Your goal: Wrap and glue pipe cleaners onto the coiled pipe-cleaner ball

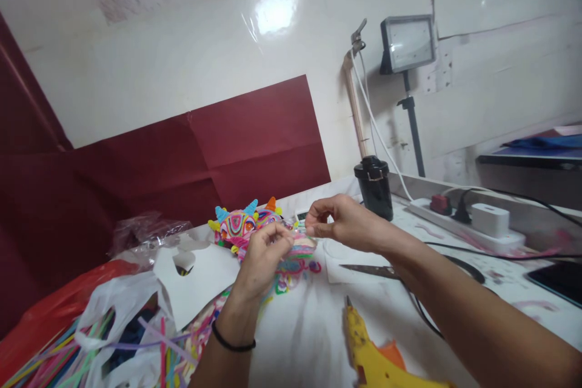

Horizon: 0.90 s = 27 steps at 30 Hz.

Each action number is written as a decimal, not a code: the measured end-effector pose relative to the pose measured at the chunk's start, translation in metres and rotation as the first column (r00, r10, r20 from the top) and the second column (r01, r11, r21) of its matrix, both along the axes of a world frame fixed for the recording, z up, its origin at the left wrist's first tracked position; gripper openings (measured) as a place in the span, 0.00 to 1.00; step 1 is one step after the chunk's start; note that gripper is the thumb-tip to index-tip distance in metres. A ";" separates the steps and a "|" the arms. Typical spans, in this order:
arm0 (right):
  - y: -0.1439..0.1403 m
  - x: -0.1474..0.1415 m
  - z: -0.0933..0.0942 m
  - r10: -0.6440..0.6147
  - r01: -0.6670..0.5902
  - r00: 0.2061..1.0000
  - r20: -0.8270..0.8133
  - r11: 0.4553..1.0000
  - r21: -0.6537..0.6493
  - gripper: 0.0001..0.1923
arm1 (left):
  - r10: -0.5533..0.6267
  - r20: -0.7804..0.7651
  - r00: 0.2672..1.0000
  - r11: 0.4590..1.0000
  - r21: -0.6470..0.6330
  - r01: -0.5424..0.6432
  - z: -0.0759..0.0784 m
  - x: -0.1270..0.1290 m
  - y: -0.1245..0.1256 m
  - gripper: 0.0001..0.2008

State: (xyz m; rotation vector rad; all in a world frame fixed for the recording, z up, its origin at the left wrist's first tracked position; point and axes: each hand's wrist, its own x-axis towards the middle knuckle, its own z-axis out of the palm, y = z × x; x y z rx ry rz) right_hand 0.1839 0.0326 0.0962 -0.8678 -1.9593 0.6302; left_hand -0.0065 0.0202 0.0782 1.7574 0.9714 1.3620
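My left hand (264,254), with a black band (233,339) at its wrist, is closed in a pinch over the middle of the table. Across a small gap, my right hand (343,222) also has thumb and forefinger pressed together. What either pinch holds, if anything, is too small to make out. Just behind my left hand stands a colourful fuzzy animal figure (239,222) with blue horns. Curled coloured pieces (284,283) lie beside that hand. Below my right hand are dark-bladed scissors (370,270), partly covered by my forearm, and a yellow glue gun (370,345).
Bundled coloured strips (54,357), a white plastic bag (122,297) and cut white card (200,276) crowd the left. A black canister (373,188), power strip (500,233), phone (561,279) and cables occupy the right. A lamp (408,43) stands by the wall.
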 end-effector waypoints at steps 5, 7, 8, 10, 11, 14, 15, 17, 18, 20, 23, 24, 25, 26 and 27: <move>-0.002 0.000 0.000 0.020 -0.020 1.000 -0.008 1.000 -0.024 0.06 | 0.007 -0.012 1.000 0.999 0.041 -0.007 0.000 -0.002 0.001 0.03; -0.003 0.000 0.001 0.036 -0.037 0.999 -0.012 0.998 -0.043 0.05 | 0.014 -0.015 1.000 0.999 0.046 -0.013 0.000 -0.002 0.000 0.03; -0.004 0.000 0.001 0.041 -0.042 0.999 -0.012 0.998 -0.051 0.05 | 0.016 -0.015 1.000 0.999 0.046 -0.015 0.000 -0.002 0.000 0.03; -0.005 0.000 0.002 0.035 -0.035 0.999 -0.004 0.998 -0.054 0.05 | 0.019 -0.014 1.000 0.999 0.044 -0.018 0.000 -0.001 0.000 0.03; -0.005 0.000 0.002 0.029 -0.028 1.000 0.005 0.998 -0.048 0.05 | 0.019 -0.014 1.000 0.999 0.041 -0.018 0.001 -0.001 0.000 0.03; -0.007 0.000 0.004 0.031 -0.030 0.999 0.040 0.999 -0.029 0.04 | 0.019 -0.018 1.000 0.999 0.031 -0.018 0.001 -0.001 -0.001 0.04; -0.007 0.001 0.004 0.031 -0.030 0.998 0.054 0.999 -0.021 0.04 | 0.019 -0.018 1.000 0.999 0.028 -0.019 0.001 -0.001 -0.001 0.04; -0.009 0.001 0.005 0.033 -0.032 0.996 0.078 0.999 -0.015 0.04 | 0.019 -0.013 1.000 1.000 0.023 -0.019 0.001 -0.001 -0.001 0.04; -0.010 0.001 0.006 0.032 -0.031 0.996 0.088 0.999 -0.016 0.04 | 0.019 -0.008 1.000 1.000 0.020 -0.018 0.001 -0.001 -0.001 0.04; -0.011 0.002 0.006 0.040 -0.037 0.995 0.090 0.999 -0.031 0.04 | 0.021 0.001 1.000 1.000 0.013 -0.021 0.001 -0.001 -0.002 0.04; -0.010 0.002 0.006 0.071 -0.068 0.996 0.045 0.996 -0.064 0.03 | 0.032 0.008 0.999 0.999 0.006 -0.032 0.002 -0.001 -0.002 0.04; -0.009 0.001 0.005 0.087 -0.086 0.996 0.019 0.993 -0.078 0.03 | 0.034 0.008 0.999 0.999 0.006 -0.034 0.003 -0.001 -0.002 0.04; -0.008 0.001 0.004 0.108 -0.109 0.994 -0.013 0.989 -0.095 0.03 | 0.037 0.005 0.999 0.999 0.006 -0.037 0.003 -0.001 -0.002 0.04; -0.006 0.001 0.003 0.130 -0.135 0.990 -0.049 0.984 -0.113 0.02 | 0.038 0.001 0.999 0.999 0.007 -0.038 0.003 -0.001 -0.002 0.04; -0.005 0.001 0.002 0.151 -0.162 0.985 -0.087 0.978 -0.132 0.02 | 0.040 -0.004 0.999 0.999 0.010 -0.040 0.003 -0.001 -0.002 0.04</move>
